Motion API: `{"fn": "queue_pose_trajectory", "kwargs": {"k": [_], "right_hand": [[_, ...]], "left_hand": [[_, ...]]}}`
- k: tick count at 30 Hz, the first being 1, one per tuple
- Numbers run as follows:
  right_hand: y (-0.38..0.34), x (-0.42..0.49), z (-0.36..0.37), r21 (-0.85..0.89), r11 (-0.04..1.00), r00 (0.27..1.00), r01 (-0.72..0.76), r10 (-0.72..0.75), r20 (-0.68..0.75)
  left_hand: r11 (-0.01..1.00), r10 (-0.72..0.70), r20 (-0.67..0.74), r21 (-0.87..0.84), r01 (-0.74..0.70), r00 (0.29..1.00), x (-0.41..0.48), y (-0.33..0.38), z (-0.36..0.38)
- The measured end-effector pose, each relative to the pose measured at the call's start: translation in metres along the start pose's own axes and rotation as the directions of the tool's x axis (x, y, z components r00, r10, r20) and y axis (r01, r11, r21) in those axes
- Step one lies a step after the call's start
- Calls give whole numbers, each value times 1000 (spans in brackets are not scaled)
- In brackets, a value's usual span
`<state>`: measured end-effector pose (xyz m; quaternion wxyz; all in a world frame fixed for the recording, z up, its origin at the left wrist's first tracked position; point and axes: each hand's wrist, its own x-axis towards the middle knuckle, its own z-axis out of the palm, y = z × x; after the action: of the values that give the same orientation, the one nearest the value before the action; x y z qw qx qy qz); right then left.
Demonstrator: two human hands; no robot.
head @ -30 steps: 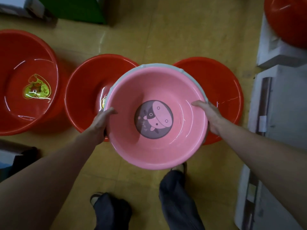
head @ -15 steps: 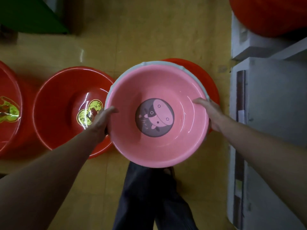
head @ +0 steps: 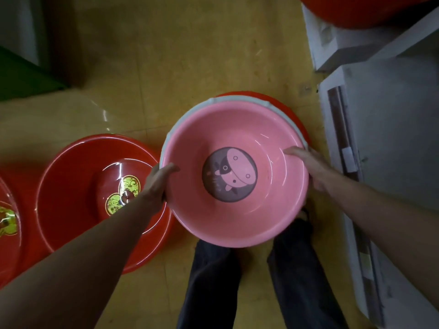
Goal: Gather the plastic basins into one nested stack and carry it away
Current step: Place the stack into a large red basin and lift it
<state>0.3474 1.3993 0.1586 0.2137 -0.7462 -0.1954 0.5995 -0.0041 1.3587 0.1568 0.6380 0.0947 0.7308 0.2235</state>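
Since left hand and right hand grip the pink basin by its rim, I'd lower it level into the right red basin.

No writing can be read anywhere. The pink basin carries a round grey emblem of a cartoon cow on its bottom; a few small marks at the emblem's lower left are too blurred to make out. The red basin on the floor to the left bears a gold-green double-heart sticker, its print illegible. A white tag on the grey shelf unit at the right shows no legible characters.
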Motion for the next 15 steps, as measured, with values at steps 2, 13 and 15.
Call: {"fn": "queue_pose_trajectory", "kwargs": {"k": [2, 13, 15], "right_hand": [[4, 12, -2, 1, 1000, 1000, -10, 10, -7], [32, 99, -18, -41, 999, 999, -11, 12, 35], [39, 115, -20, -46, 999, 999, -23, 24, 30]], "left_hand": [[1000, 7, -15, 11, -6, 1000, 10, 1, 7], [999, 32, -88, -24, -35, 996, 72, -34, 51], [999, 10, -108, -34, -13, 994, 84, -42, 57]]}}
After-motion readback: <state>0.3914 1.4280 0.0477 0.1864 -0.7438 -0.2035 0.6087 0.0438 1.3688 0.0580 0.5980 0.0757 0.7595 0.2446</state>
